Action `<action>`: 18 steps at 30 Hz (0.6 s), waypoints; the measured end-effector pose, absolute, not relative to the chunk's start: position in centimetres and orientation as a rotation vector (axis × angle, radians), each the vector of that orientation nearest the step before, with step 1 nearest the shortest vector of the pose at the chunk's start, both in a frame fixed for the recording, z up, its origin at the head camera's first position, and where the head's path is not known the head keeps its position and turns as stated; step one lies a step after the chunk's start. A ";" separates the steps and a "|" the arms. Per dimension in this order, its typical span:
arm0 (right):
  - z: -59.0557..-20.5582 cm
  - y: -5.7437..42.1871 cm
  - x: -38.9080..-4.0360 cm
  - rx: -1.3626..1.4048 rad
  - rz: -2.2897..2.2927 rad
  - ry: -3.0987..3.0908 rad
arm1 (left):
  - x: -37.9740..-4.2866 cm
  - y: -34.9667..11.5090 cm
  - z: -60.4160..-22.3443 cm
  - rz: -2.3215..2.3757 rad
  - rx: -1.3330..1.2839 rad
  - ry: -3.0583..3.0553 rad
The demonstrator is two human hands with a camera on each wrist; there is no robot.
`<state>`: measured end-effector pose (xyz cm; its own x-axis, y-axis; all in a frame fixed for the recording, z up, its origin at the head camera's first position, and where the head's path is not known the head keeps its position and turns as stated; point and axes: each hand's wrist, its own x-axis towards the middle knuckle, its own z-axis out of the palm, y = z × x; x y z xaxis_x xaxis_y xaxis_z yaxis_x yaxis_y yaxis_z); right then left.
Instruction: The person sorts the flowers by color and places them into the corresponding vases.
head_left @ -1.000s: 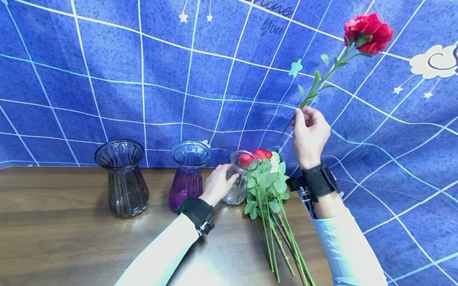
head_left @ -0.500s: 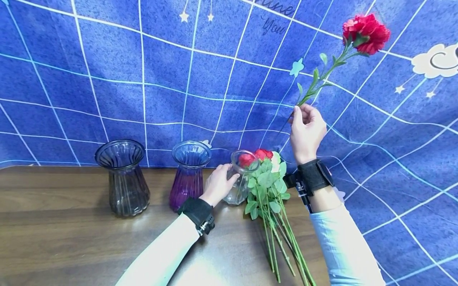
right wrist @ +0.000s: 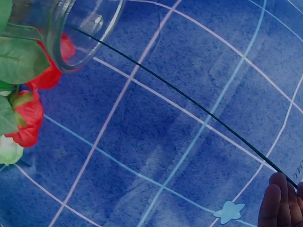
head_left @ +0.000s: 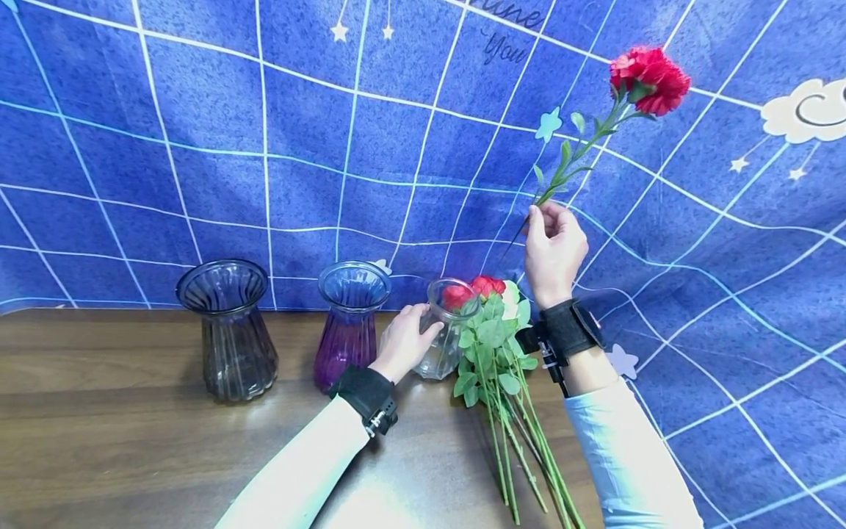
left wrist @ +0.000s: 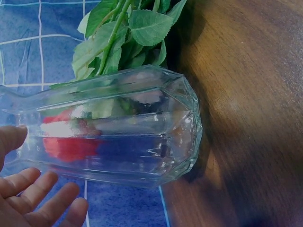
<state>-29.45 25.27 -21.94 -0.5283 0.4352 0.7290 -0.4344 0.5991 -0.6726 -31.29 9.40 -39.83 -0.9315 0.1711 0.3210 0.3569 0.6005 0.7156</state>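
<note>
My right hand (head_left: 557,253) pinches the thin stem of a red carnation (head_left: 651,81), raised at the right with its bloom tilted up and right. In the right wrist view the dark stem (right wrist: 203,109) runs toward the mouth of a clear glass vase (right wrist: 59,52); whether its end is inside I cannot tell. That clear vase (head_left: 432,364) stands upright on the table. My left hand (head_left: 399,342) lies at its left side near the neck. In the left wrist view the left hand's fingers (left wrist: 35,201) are spread and loosely extended beside the vase (left wrist: 156,142).
A bunch of roses (head_left: 492,338) with red and pale blooms lies against the clear vase's right side, stems toward me. Left of it stand a purple-blue vase (head_left: 344,345) and a grey vase (head_left: 234,353) on the wooden table (head_left: 119,441). A blue patterned cloth (head_left: 198,132) hangs behind.
My right hand has moved left with the carnation, whose bloom is now lower. My left hand and the vases have stayed in place.
</note>
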 end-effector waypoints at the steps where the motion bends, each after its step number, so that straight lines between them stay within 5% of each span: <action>1: -22.1 25.2 -29.5 -0.001 1.088 -1.833 | -31.3 9.4 -39.8 -1.239 -0.435 -2.609; 18: -24.8 24.9 -30.4 -0.032 1.077 -1.987 | -31.4 9.4 -39.7 -1.245 -0.418 -2.624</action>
<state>-30.37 24.91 -24.77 -0.6356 0.3879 0.6675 -0.3478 0.6281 -0.6961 -31.40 9.39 -39.67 -0.9386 0.1647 0.3032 0.3390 0.6037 0.7215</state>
